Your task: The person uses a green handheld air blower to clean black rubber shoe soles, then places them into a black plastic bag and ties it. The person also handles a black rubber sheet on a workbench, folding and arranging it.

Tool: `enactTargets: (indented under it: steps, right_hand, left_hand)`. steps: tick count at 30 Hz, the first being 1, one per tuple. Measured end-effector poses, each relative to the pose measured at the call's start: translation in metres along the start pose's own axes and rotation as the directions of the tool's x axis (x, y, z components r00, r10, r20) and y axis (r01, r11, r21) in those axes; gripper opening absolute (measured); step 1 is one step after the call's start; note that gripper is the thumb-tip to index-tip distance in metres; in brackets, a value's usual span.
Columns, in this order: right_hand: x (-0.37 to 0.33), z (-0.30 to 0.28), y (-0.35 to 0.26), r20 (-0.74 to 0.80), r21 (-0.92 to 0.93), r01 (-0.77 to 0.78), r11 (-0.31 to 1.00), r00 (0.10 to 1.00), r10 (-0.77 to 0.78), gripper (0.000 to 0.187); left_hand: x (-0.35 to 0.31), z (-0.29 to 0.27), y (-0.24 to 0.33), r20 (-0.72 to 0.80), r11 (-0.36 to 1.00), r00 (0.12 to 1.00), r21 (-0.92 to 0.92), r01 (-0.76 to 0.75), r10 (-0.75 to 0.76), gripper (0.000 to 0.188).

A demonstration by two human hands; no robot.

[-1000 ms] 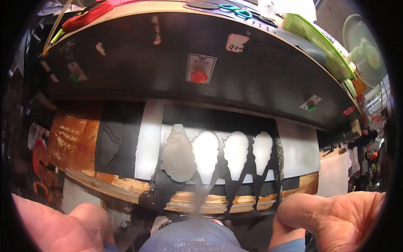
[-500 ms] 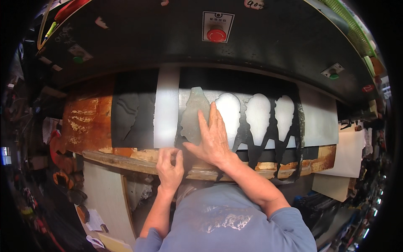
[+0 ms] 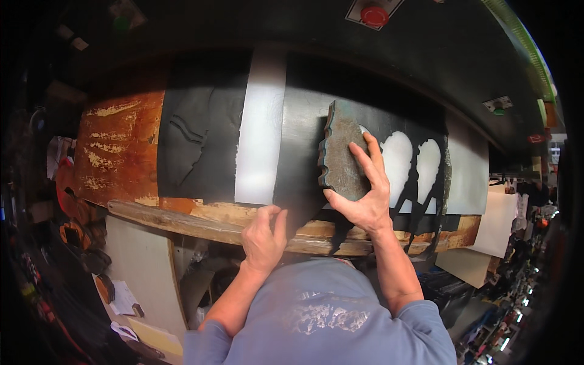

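Observation:
My right hand [image 3: 368, 194], fingers spread around its edges, grips a thick cutting die [image 3: 347, 155] with a worn grey-brown face and a wavy, blue-edged side. The die is tilted over a black sheet [image 3: 304, 134]. To its right, the sheet has elongated rounded cut-outs, and a pale surface [image 3: 397, 161] shows through them. My left hand [image 3: 264, 237] is closed, thumb against curled fingers, beside the sheet's near left edge. Whether it pinches that edge is hidden.
A wooden rail [image 3: 182, 222] runs along the bench front. Left lie a pale strip [image 3: 261, 134], a dark marked sheet [image 3: 201, 140] and a scuffed brown board [image 3: 118, 146]. A dark machine beam with a red push-button [image 3: 374, 16] overhangs the far side.
The die, lying flat under my right hand before, is now gripped and tipped up, its side showing. It has moved right toward the cut-outs. My left hand stays by the sheet's edge.

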State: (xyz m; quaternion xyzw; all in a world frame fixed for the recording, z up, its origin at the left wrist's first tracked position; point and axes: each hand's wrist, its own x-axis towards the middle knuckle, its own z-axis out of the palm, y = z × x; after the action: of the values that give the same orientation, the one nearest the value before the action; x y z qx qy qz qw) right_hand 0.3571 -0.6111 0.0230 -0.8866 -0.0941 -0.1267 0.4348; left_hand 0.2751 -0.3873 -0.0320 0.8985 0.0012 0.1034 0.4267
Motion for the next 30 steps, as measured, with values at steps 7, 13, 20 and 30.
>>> enactTargets:
  steps: [7,13,20,30]
  right_hand:
    - [0.007,0.057,-0.017,0.055,-0.237,0.074,0.969,0.996,-0.063,0.088]
    - [-0.002,-0.011,0.022,0.050,0.656,-0.371,0.658,0.890,0.452,0.061]
    - [-0.013,-0.013,0.006,-0.036,0.316,-0.336,0.887,0.930,0.365,0.076]
    - [0.011,0.056,-0.020,-0.038,-0.256,-0.019,0.967,0.999,0.010,0.088]
  left_hand:
    - [0.009,-0.006,0.004,0.026,0.998,0.999,-0.048,-0.034,0.036,0.021]
    - [0.013,-0.031,0.000,0.320,0.868,0.905,-0.316,0.382,-0.281,0.022]
    - [0.038,-0.050,0.015,0.361,0.938,0.881,-0.041,0.344,-0.307,0.026]
    - [0.071,-0.031,0.024,0.335,0.901,0.890,-0.195,0.387,-0.310,0.040]
